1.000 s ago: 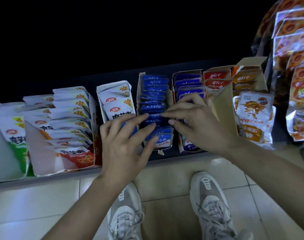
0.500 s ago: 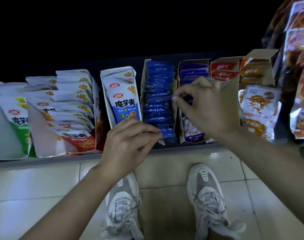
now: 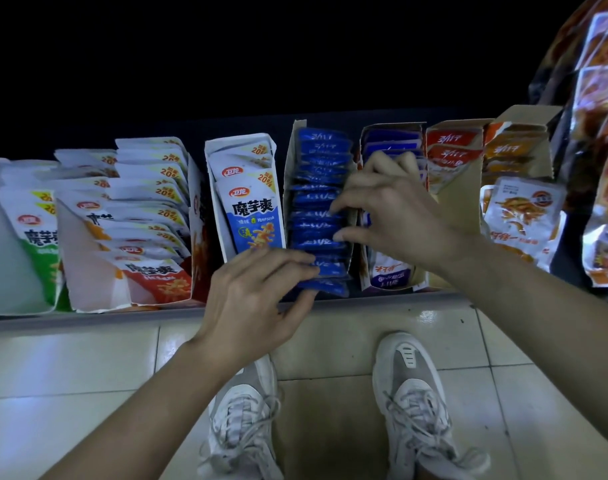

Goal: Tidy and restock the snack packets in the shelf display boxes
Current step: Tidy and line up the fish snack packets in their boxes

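We've a narrow cardboard box [image 3: 290,181] w/ dark blue foil packets [image 3: 321,147]; our L hand [image 3: 257,299] pinches front ones, R hand [image 3: 396,216] grips mid-row.

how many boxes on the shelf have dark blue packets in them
2. One open cardboard box of dark blue packets sits mid-shelf, with the left hand at its front end. The second box is just right of it, mostly hidden behind the right hand.

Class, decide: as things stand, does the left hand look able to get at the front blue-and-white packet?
Probably yes: the left hand, pinching the dark blue packets, lies next to the blue-and-white packet, whose face is uncovered with nothing between.
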The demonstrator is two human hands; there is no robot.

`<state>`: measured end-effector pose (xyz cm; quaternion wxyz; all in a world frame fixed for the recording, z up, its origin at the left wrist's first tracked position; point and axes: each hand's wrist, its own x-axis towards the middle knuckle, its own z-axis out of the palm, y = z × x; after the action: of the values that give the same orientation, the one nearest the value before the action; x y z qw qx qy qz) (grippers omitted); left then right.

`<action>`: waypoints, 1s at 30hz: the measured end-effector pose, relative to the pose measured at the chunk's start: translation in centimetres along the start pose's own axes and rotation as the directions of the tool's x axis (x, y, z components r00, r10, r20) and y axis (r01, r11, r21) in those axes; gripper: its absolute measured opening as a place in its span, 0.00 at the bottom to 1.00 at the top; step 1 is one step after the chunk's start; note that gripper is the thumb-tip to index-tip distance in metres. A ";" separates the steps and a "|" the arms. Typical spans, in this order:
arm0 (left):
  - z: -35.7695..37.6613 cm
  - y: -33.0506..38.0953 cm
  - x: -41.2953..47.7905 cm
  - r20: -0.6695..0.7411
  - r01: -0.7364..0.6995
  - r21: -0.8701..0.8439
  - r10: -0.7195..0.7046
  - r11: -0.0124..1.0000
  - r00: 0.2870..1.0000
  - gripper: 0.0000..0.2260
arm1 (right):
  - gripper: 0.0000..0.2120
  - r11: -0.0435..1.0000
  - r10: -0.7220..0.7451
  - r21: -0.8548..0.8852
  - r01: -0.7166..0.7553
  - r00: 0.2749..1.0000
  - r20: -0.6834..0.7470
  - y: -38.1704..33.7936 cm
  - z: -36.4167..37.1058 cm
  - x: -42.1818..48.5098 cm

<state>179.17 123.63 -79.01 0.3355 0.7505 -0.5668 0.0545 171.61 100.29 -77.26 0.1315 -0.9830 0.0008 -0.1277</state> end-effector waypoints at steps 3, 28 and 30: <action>0.1 0.0 0.3 0.003 0.012 0.055 -0.012 0.998 1.000 0.11 | 0.11 0.995 -0.087 -0.054 0.085 0.995 -0.039 0.5 0.3 0.2; -0.4 -0.3 0.8 0.066 0.023 0.065 -0.027 0.998 0.997 0.18 | 0.06 0.978 0.208 0.030 -0.206 0.976 -0.060 0.6 -0.8 2.8; -1.3 -0.7 1.6 0.063 0.096 -0.004 -0.096 0.995 0.993 0.18 | 0.05 0.976 0.215 0.045 -0.212 0.973 -0.079 0.7 -0.9 2.6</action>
<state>180.74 123.17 -77.56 0.3224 0.7771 -0.5404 0.0130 173.90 99.27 -75.99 0.1623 -0.9685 0.1096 -0.1536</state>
